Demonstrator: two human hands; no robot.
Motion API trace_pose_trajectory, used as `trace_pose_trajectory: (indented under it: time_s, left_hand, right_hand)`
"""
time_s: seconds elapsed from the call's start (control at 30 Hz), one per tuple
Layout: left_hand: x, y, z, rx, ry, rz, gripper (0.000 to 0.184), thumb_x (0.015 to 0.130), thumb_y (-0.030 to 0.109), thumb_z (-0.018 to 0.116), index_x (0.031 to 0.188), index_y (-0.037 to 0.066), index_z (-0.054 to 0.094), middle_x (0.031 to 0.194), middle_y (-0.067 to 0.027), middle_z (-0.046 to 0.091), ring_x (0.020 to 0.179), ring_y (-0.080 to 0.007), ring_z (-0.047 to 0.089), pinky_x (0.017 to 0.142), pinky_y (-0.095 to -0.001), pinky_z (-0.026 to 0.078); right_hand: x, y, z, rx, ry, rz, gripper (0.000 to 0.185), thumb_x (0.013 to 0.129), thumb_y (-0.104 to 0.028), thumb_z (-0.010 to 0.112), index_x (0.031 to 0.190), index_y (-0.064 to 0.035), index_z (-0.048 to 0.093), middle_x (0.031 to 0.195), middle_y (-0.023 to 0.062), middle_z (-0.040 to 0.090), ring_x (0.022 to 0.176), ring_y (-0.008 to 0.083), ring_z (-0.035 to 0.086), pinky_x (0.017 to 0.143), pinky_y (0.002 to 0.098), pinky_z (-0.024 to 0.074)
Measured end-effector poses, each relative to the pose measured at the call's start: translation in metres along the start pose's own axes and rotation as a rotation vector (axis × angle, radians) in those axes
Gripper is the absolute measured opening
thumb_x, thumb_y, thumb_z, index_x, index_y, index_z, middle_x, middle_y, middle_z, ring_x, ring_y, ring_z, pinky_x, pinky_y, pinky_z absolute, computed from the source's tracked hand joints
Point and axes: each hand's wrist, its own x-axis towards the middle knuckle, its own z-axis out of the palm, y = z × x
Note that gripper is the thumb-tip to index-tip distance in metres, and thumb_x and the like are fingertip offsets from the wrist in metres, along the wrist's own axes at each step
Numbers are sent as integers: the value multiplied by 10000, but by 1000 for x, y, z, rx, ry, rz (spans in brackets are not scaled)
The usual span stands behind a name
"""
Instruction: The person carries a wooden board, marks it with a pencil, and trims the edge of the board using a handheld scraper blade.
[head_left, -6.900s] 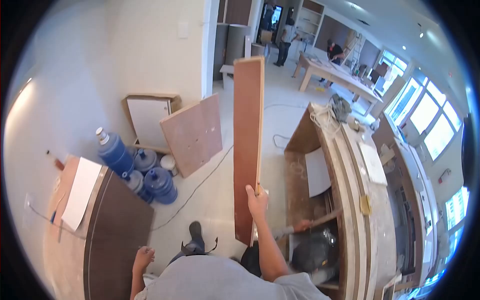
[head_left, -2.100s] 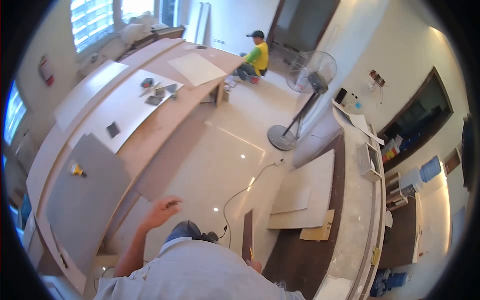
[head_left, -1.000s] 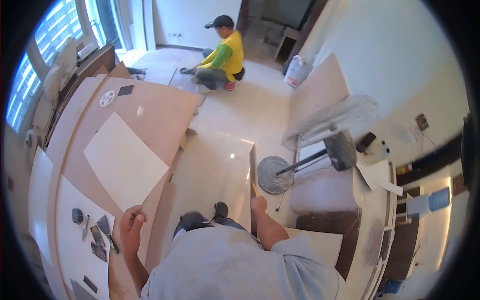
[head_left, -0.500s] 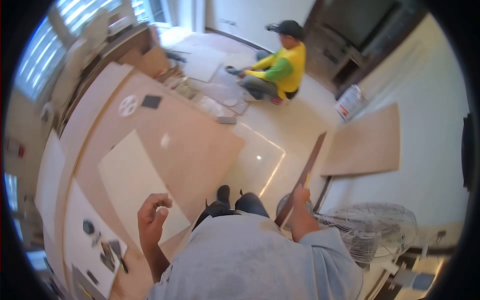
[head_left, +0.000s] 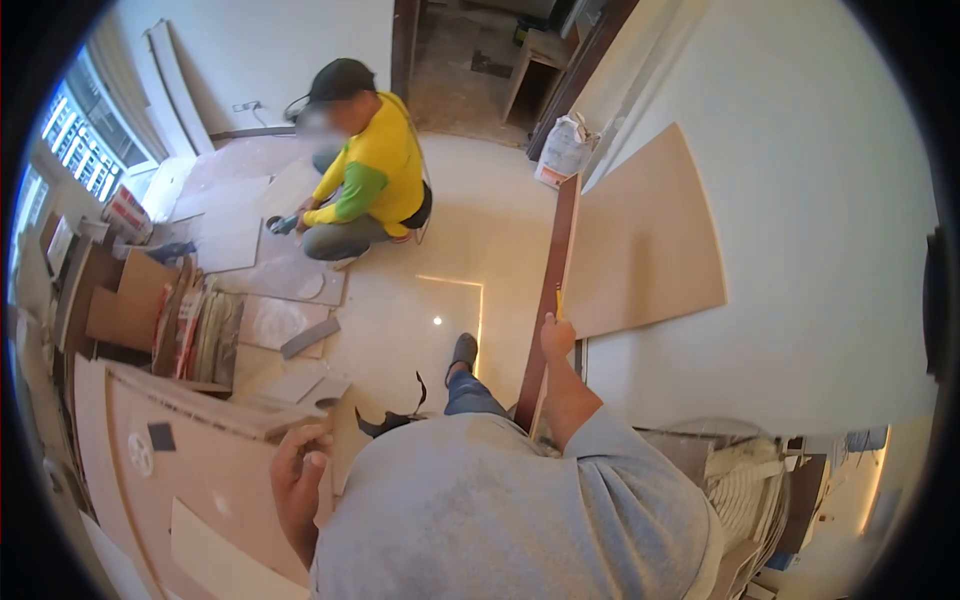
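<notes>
The long, narrow board (head_left: 556, 265), brown on its broad face and pale along one edge, is at the person's right side, in the right hand (head_left: 559, 336); that hand is closed on the pale edge, with a yellow pencil (head_left: 559, 302) jutting up from the same grip; how the fingers wrap beneath cannot be told. The left hand (head_left: 298, 480) is half spread, fingers bent and thumb apart from them, in front of the plywood worktop (head_left: 215, 440); nothing shows in it.

The board looks stiff and probably fairly light for its length, though one hand off its middle could let an end dip or swing; the brown face seems smooth, perhaps a little slippery, and the corners might chip if knocked; around the edge, near mid-length, looks the best hold. Its long axis runs away from the person, from a near end beside the gray shirt (head_left: 500, 520) to a far end ahead and slightly right, toward the white sack (head_left: 566, 145); it passes beside the thin plywood sheet (head_left: 650, 240); whether they touch cannot be told.
</notes>
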Motion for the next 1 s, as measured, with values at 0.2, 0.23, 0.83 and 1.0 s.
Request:
trace_pose_trajectory:
  time_s: [0.2,0.23,0.83,1.0]
  left_hand:
    - [180,29,122,-27,-261,-72,279,970,43,609,1237,-32,638,1066,-84,661,1024,-162,624,950,-316,488]
    - [206,32,141,-28,-242,-74,279,970,43,609,1237,-32,638,1066,-84,661,1024,-162,624,950,-316,488]
    - [741,60,380,86,-545,-34,360,1028,235,642,1303,4,628,1034,-49,671,988,-124,630,904,-289,506]
    - [886,64,446,88,-646,49,376,1037,262,633,1330,26,620,1054,-62,659,993,-141,615,924,-304,500]
  right_hand:
    - [101,-13,14,74,-29,-6,431,922,-392,666,945,35,717,915,276,726,904,463,708,825,533,543]
    - [115,-14,16,77,-22,-20,437,917,-396,668,935,39,714,895,278,721,889,467,706,817,536,542]
    - [461,-248,25,304,-11,-375,386,938,-310,684,900,73,659,730,216,637,684,332,641,668,474,501]
    - [569,-378,20,405,24,-508,325,944,-269,677,887,50,654,722,161,632,671,259,600,657,429,488]
